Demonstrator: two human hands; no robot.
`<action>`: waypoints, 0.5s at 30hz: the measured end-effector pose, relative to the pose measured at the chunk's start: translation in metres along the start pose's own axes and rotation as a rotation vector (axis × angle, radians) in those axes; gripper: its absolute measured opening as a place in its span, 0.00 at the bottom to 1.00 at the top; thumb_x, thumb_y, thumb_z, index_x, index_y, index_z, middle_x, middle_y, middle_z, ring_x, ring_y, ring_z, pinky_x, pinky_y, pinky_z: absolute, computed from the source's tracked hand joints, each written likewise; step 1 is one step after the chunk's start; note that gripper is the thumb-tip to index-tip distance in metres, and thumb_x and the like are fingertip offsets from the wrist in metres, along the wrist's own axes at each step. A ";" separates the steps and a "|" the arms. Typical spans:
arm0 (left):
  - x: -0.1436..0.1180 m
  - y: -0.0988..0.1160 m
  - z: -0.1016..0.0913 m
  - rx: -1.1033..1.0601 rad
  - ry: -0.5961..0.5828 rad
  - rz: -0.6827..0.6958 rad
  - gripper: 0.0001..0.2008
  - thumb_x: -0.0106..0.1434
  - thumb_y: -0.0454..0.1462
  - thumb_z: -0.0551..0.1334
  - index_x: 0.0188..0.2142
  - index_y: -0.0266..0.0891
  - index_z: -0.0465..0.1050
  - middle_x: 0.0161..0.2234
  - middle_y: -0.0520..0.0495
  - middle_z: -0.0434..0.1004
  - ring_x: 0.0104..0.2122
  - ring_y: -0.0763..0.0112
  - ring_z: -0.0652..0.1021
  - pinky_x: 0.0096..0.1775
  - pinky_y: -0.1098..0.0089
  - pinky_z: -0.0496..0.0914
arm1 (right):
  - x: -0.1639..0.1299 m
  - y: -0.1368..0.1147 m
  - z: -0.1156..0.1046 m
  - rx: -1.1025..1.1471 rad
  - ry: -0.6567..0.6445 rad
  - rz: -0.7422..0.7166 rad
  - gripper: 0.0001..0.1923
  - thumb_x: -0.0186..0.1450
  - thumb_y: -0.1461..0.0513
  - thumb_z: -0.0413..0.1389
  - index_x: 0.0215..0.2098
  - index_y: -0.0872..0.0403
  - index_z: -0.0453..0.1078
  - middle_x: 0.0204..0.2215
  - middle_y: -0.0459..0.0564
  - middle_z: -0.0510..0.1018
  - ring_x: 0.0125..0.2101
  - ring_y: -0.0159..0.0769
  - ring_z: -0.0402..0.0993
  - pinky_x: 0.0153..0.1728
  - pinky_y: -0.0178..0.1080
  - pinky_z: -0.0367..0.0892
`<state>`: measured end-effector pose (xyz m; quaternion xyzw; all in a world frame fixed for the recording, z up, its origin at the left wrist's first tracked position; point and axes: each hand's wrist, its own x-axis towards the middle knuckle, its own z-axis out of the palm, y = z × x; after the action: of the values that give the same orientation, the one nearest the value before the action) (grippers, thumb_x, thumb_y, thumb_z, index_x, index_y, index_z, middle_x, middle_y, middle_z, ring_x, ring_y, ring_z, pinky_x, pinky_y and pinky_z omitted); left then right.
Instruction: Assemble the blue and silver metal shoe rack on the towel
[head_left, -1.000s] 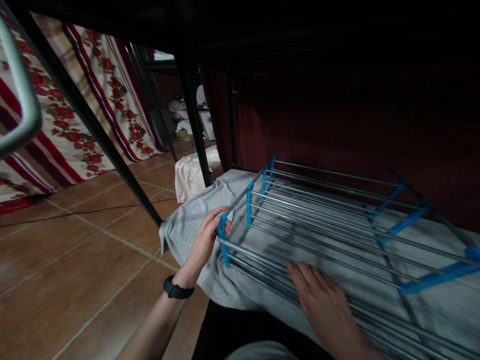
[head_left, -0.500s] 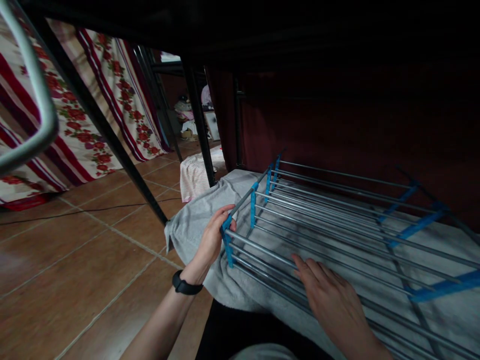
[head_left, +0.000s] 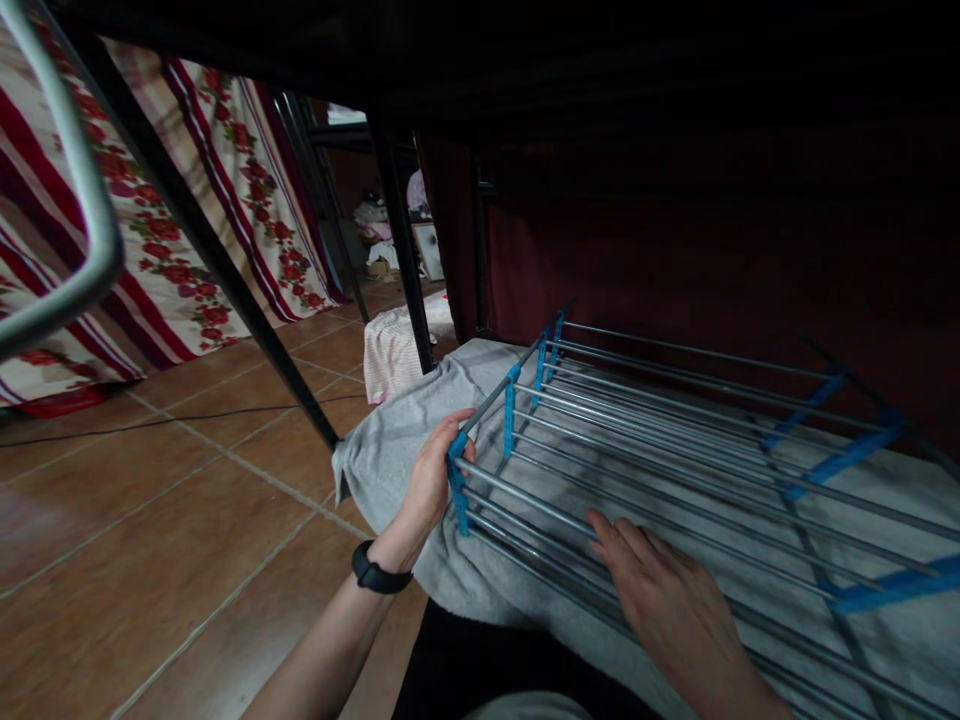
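A metal rack [head_left: 630, 437] of several grey tubes with blue plastic joints lies on a grey cloth [head_left: 397, 450]. My left hand [head_left: 435, 475] is closed around the rack's near left corner, its fingers curled over the end bar by a blue joint [head_left: 457, 490]. A black band circles that wrist. Over the near long tubes lies my right hand [head_left: 660, 595], its fingers bent over a tube and close together. The thumb and palm of this hand are mostly hidden.
Black metal posts [head_left: 217, 250] rise at the left under a dark overhead frame. A pale curved tube [head_left: 97, 215] hangs close by at upper left. Beyond stand a floral curtain [head_left: 217, 190], a tiled floor [head_left: 150, 530] with a thin cable, and a striped cloth [head_left: 394, 350]. A dark red curtain [head_left: 675, 260] backs the rack.
The whole view has shifted very slightly, with the rack and both hands a little further right in it. Both hands keep the same places on the rack.
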<state>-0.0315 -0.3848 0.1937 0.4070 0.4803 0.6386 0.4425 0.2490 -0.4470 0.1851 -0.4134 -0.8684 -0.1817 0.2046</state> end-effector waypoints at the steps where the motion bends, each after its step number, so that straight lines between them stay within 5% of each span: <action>1: 0.000 -0.001 0.000 0.012 0.006 0.008 0.25 0.66 0.50 0.56 0.55 0.37 0.72 0.23 0.54 0.69 0.20 0.74 0.65 0.24 0.73 0.60 | 0.000 0.000 0.000 -0.001 -0.008 0.004 0.16 0.75 0.63 0.44 0.56 0.56 0.67 0.38 0.50 0.80 0.35 0.34 0.76 0.34 0.39 0.66; 15: 0.001 -0.003 -0.001 0.108 0.018 0.043 0.27 0.66 0.52 0.57 0.55 0.35 0.73 0.22 0.53 0.70 0.20 0.73 0.67 0.23 0.72 0.62 | 0.000 -0.001 0.000 -0.035 -0.007 0.011 0.16 0.75 0.64 0.45 0.57 0.56 0.66 0.39 0.51 0.80 0.34 0.34 0.76 0.36 0.39 0.65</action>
<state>-0.0317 -0.3838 0.1910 0.4347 0.5090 0.6250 0.4017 0.2483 -0.4474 0.1851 -0.4226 -0.8635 -0.1942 0.1952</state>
